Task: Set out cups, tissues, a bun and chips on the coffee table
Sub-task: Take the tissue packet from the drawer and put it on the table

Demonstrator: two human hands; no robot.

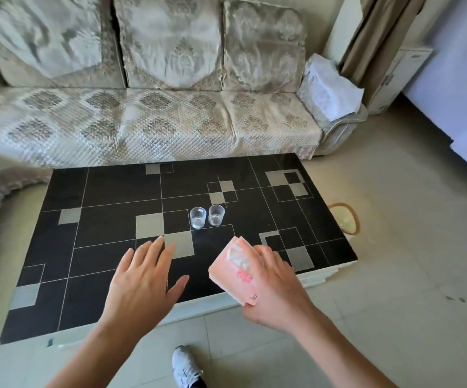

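Where the near edge of the coffee table (pixel 92 281) meets the tiled floor, both hands hang over the dark patterned top. Right hand (pixel 275 287): fingers and thumb curled round a pink tissue pack (pixel 233 271), gripping it from its right side; pack tilted, one end pointing up toward the table's middle, the other down by the wrist. Most of the pack shows to the left of the palm. Whether it touches the tabletop cannot be told. Left hand (pixel 142 278): fingers straight and spread, palm down, holding nothing, well left of the pack. Two clear glass cups (pixel 207 217) stand upright just beside each other, beyond the pack, near mid-table. Sofa (pixel 142 119) behind the table. One grey shoe (pixel 186 368) on the floor.
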